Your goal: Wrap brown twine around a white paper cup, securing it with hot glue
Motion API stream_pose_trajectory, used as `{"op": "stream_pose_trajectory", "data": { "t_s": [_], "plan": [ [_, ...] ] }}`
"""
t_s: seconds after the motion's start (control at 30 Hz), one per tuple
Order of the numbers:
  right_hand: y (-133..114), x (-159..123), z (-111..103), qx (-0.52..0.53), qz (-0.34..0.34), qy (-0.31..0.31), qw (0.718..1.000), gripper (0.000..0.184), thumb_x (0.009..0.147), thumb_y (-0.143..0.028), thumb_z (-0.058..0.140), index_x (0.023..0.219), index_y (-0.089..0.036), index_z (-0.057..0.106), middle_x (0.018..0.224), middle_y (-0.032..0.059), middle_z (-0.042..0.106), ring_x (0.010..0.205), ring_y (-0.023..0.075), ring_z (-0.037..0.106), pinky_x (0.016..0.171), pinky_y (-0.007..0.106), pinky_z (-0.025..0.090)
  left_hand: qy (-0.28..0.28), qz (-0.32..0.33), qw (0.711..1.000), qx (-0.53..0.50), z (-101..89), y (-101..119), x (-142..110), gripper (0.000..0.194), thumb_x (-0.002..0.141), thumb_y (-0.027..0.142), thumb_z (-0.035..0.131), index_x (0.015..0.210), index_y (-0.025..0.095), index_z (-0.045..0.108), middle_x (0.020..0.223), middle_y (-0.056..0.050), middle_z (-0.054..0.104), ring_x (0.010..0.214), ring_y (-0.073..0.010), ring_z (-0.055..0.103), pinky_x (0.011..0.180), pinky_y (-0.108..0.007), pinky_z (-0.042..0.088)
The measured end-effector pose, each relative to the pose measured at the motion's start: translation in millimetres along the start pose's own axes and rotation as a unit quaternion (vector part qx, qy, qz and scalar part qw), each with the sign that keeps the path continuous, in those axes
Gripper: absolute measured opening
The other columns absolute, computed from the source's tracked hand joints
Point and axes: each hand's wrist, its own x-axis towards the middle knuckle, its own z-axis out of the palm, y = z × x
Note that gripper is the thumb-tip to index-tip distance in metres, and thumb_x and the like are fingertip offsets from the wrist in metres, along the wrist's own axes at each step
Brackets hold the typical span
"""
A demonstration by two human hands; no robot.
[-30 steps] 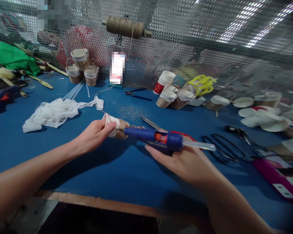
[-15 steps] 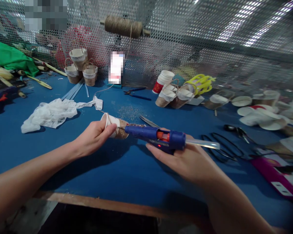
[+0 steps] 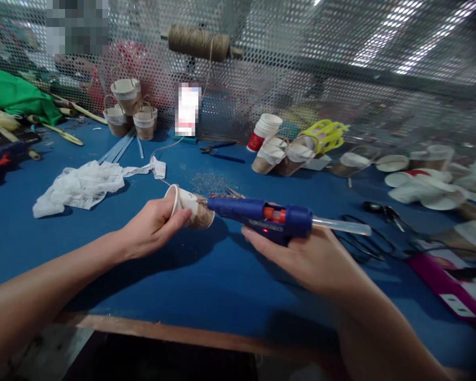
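My left hand point(image 3: 158, 225) grips a paper cup point(image 3: 201, 214) by its rim, thumb outside and fingers partly hidden inside. The cup lies tilted on its side, white near the mouth and wrapped in brown burlap toward the base. My right hand point(image 3: 297, 254) is closed round a blue glue gun point(image 3: 262, 216) with a lit red light and a clear glue stick point(image 3: 341, 226) out of its back. The gun's nozzle is at the cup's side, by the edge of the burlap; whether it touches I cannot tell. Twine runs from the cup toward a white lace strip point(image 3: 158, 167).
White lace point(image 3: 79, 188) lies bunched at left. Pliers point(image 3: 222, 152), scissors point(image 3: 235, 193) and small burlap cups point(image 3: 269, 154) stand or lie beyond my hands. A twine spool point(image 3: 198, 43) hangs on the mesh. A purple power strip point(image 3: 440, 286) and black cables are at right.
The glue gun has shifted a little to the right and its nozzle now sits higher on the cup's side. The cup has moved slightly right and turned a little in my left hand.
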Motion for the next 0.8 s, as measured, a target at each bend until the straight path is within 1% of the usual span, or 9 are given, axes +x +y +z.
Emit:
{"op": "stream_pose_trajectory", "data": {
  "t_s": [0.1, 0.17, 0.3, 0.37, 0.43, 0.53, 0.63, 0.7, 0.8],
  "plan": [
    [1, 0, -2, -0.064, -0.051, 0.014, 0.997, 0.037, 0.084, -0.022, 0.031, 0.085, -0.022, 0.068, 0.067, 0.0062, 0.067, 0.059, 0.0188, 0.061, 0.051, 0.027, 0.045, 0.0, 0.026, 0.999, 0.02, 0.2, -1, 0, 0.036, 0.088, 0.03, 0.03, 0.069, 0.012, 0.056, 0.068, -0.005, 0.057, 0.067, -0.0141, 0.051, 0.066, -0.028, 0.044],
    [3, -2, 0, -0.096, -0.077, 0.016, 0.992, 0.039, 0.082, -0.018, 0.03, 0.088, -0.023, 0.068, 0.067, 0.0064, 0.067, 0.059, 0.0194, 0.061, 0.051, 0.028, 0.045, -0.001, 0.04, 0.999, 0.032, 0.1, -1, 0, 0.035, 0.088, 0.028, 0.031, 0.07, 0.011, 0.056, 0.07, -0.006, 0.058, 0.066, -0.0142, 0.051, 0.064, -0.028, 0.043],
    [8, -7, 4, -0.087, -0.069, 0.003, 0.994, 0.035, 0.082, -0.021, 0.033, 0.092, -0.025, 0.067, 0.074, 0.0058, 0.067, 0.066, 0.0206, 0.062, 0.059, 0.032, 0.047, -0.001, 0.049, 0.998, 0.037, -0.4, -2, 0, 0.033, 0.087, 0.027, 0.031, 0.073, 0.011, 0.057, 0.071, -0.007, 0.058, 0.068, -0.0149, 0.052, 0.066, -0.03, 0.044],
    [5, -5, 2, -0.068, -0.052, 0.004, 0.996, 0.033, 0.083, -0.025, 0.034, 0.089, -0.024, 0.067, 0.078, 0.0062, 0.067, 0.069, 0.0202, 0.062, 0.062, 0.032, 0.047, 0.0, 0.034, 0.999, 0.026, -0.6, -2, 0, 0.034, 0.088, 0.028, 0.031, 0.073, 0.011, 0.057, 0.071, -0.006, 0.059, 0.068, -0.0146, 0.053, 0.066, -0.029, 0.045],
    [-2, 0, -2, -0.026, -0.013, 0.002, 1.0, 0.031, 0.083, -0.028, 0.036, 0.082, -0.021, 0.066, 0.075, 0.0073, 0.066, 0.067, 0.0195, 0.061, 0.061, 0.03, 0.047, 0.003, 0.007, 1.0, 0.007, -0.7, -2, 0, 0.035, 0.088, 0.03, 0.031, 0.075, 0.011, 0.058, 0.072, -0.006, 0.06, 0.067, -0.0141, 0.054, 0.065, -0.027, 0.046],
    [-14, 9, -6, 0.065, 0.056, -0.009, 0.996, 0.028, 0.081, -0.028, 0.04, 0.071, -0.019, 0.064, 0.062, 0.0064, 0.062, 0.059, 0.018, 0.058, 0.054, 0.028, 0.046, 0.006, -0.03, 0.999, -0.032, -0.7, -2, 2, 0.037, 0.088, 0.03, 0.03, 0.084, 0.01, 0.061, 0.078, -0.006, 0.064, 0.069, -0.0143, 0.056, 0.066, -0.027, 0.047],
    [-20, 11, -5, 0.137, 0.098, -0.01, 0.986, 0.021, 0.079, -0.026, 0.044, 0.065, -0.019, 0.059, 0.054, 0.0021, 0.057, 0.048, 0.0136, 0.051, 0.048, 0.026, 0.043, 0.009, -0.052, 0.996, -0.065, -0.2, -3, 3, 0.037, 0.089, 0.03, 0.031, 0.093, 0.011, 0.063, 0.088, -0.007, 0.067, 0.078, -0.0155, 0.059, 0.074, -0.027, 0.046],
    [-21, 10, -3, 0.171, 0.115, -0.002, 0.979, 0.017, 0.077, -0.026, 0.047, 0.064, -0.019, 0.056, 0.053, 0.0002, 0.055, 0.045, 0.0117, 0.048, 0.045, 0.024, 0.041, 0.013, -0.063, 0.995, -0.082, 0.4, -4, 4, 0.037, 0.089, 0.032, 0.032, 0.098, 0.012, 0.063, 0.095, -0.007, 0.067, 0.083, -0.016, 0.059, 0.078, -0.027, 0.046],
    [-21, 9, -1, 0.197, 0.121, -0.01, 0.973, 0.014, 0.076, -0.025, 0.048, 0.066, -0.02, 0.056, 0.053, -0.0011, 0.054, 0.044, 0.0111, 0.046, 0.042, 0.023, 0.039, 0.012, -0.073, 0.991, -0.11, 0.9, -3, 4, 0.038, 0.09, 0.033, 0.032, 0.1, 0.015, 0.064, 0.096, -0.005, 0.068, 0.083, -0.0157, 0.061, 0.078, -0.026, 0.047]
  ]
}}
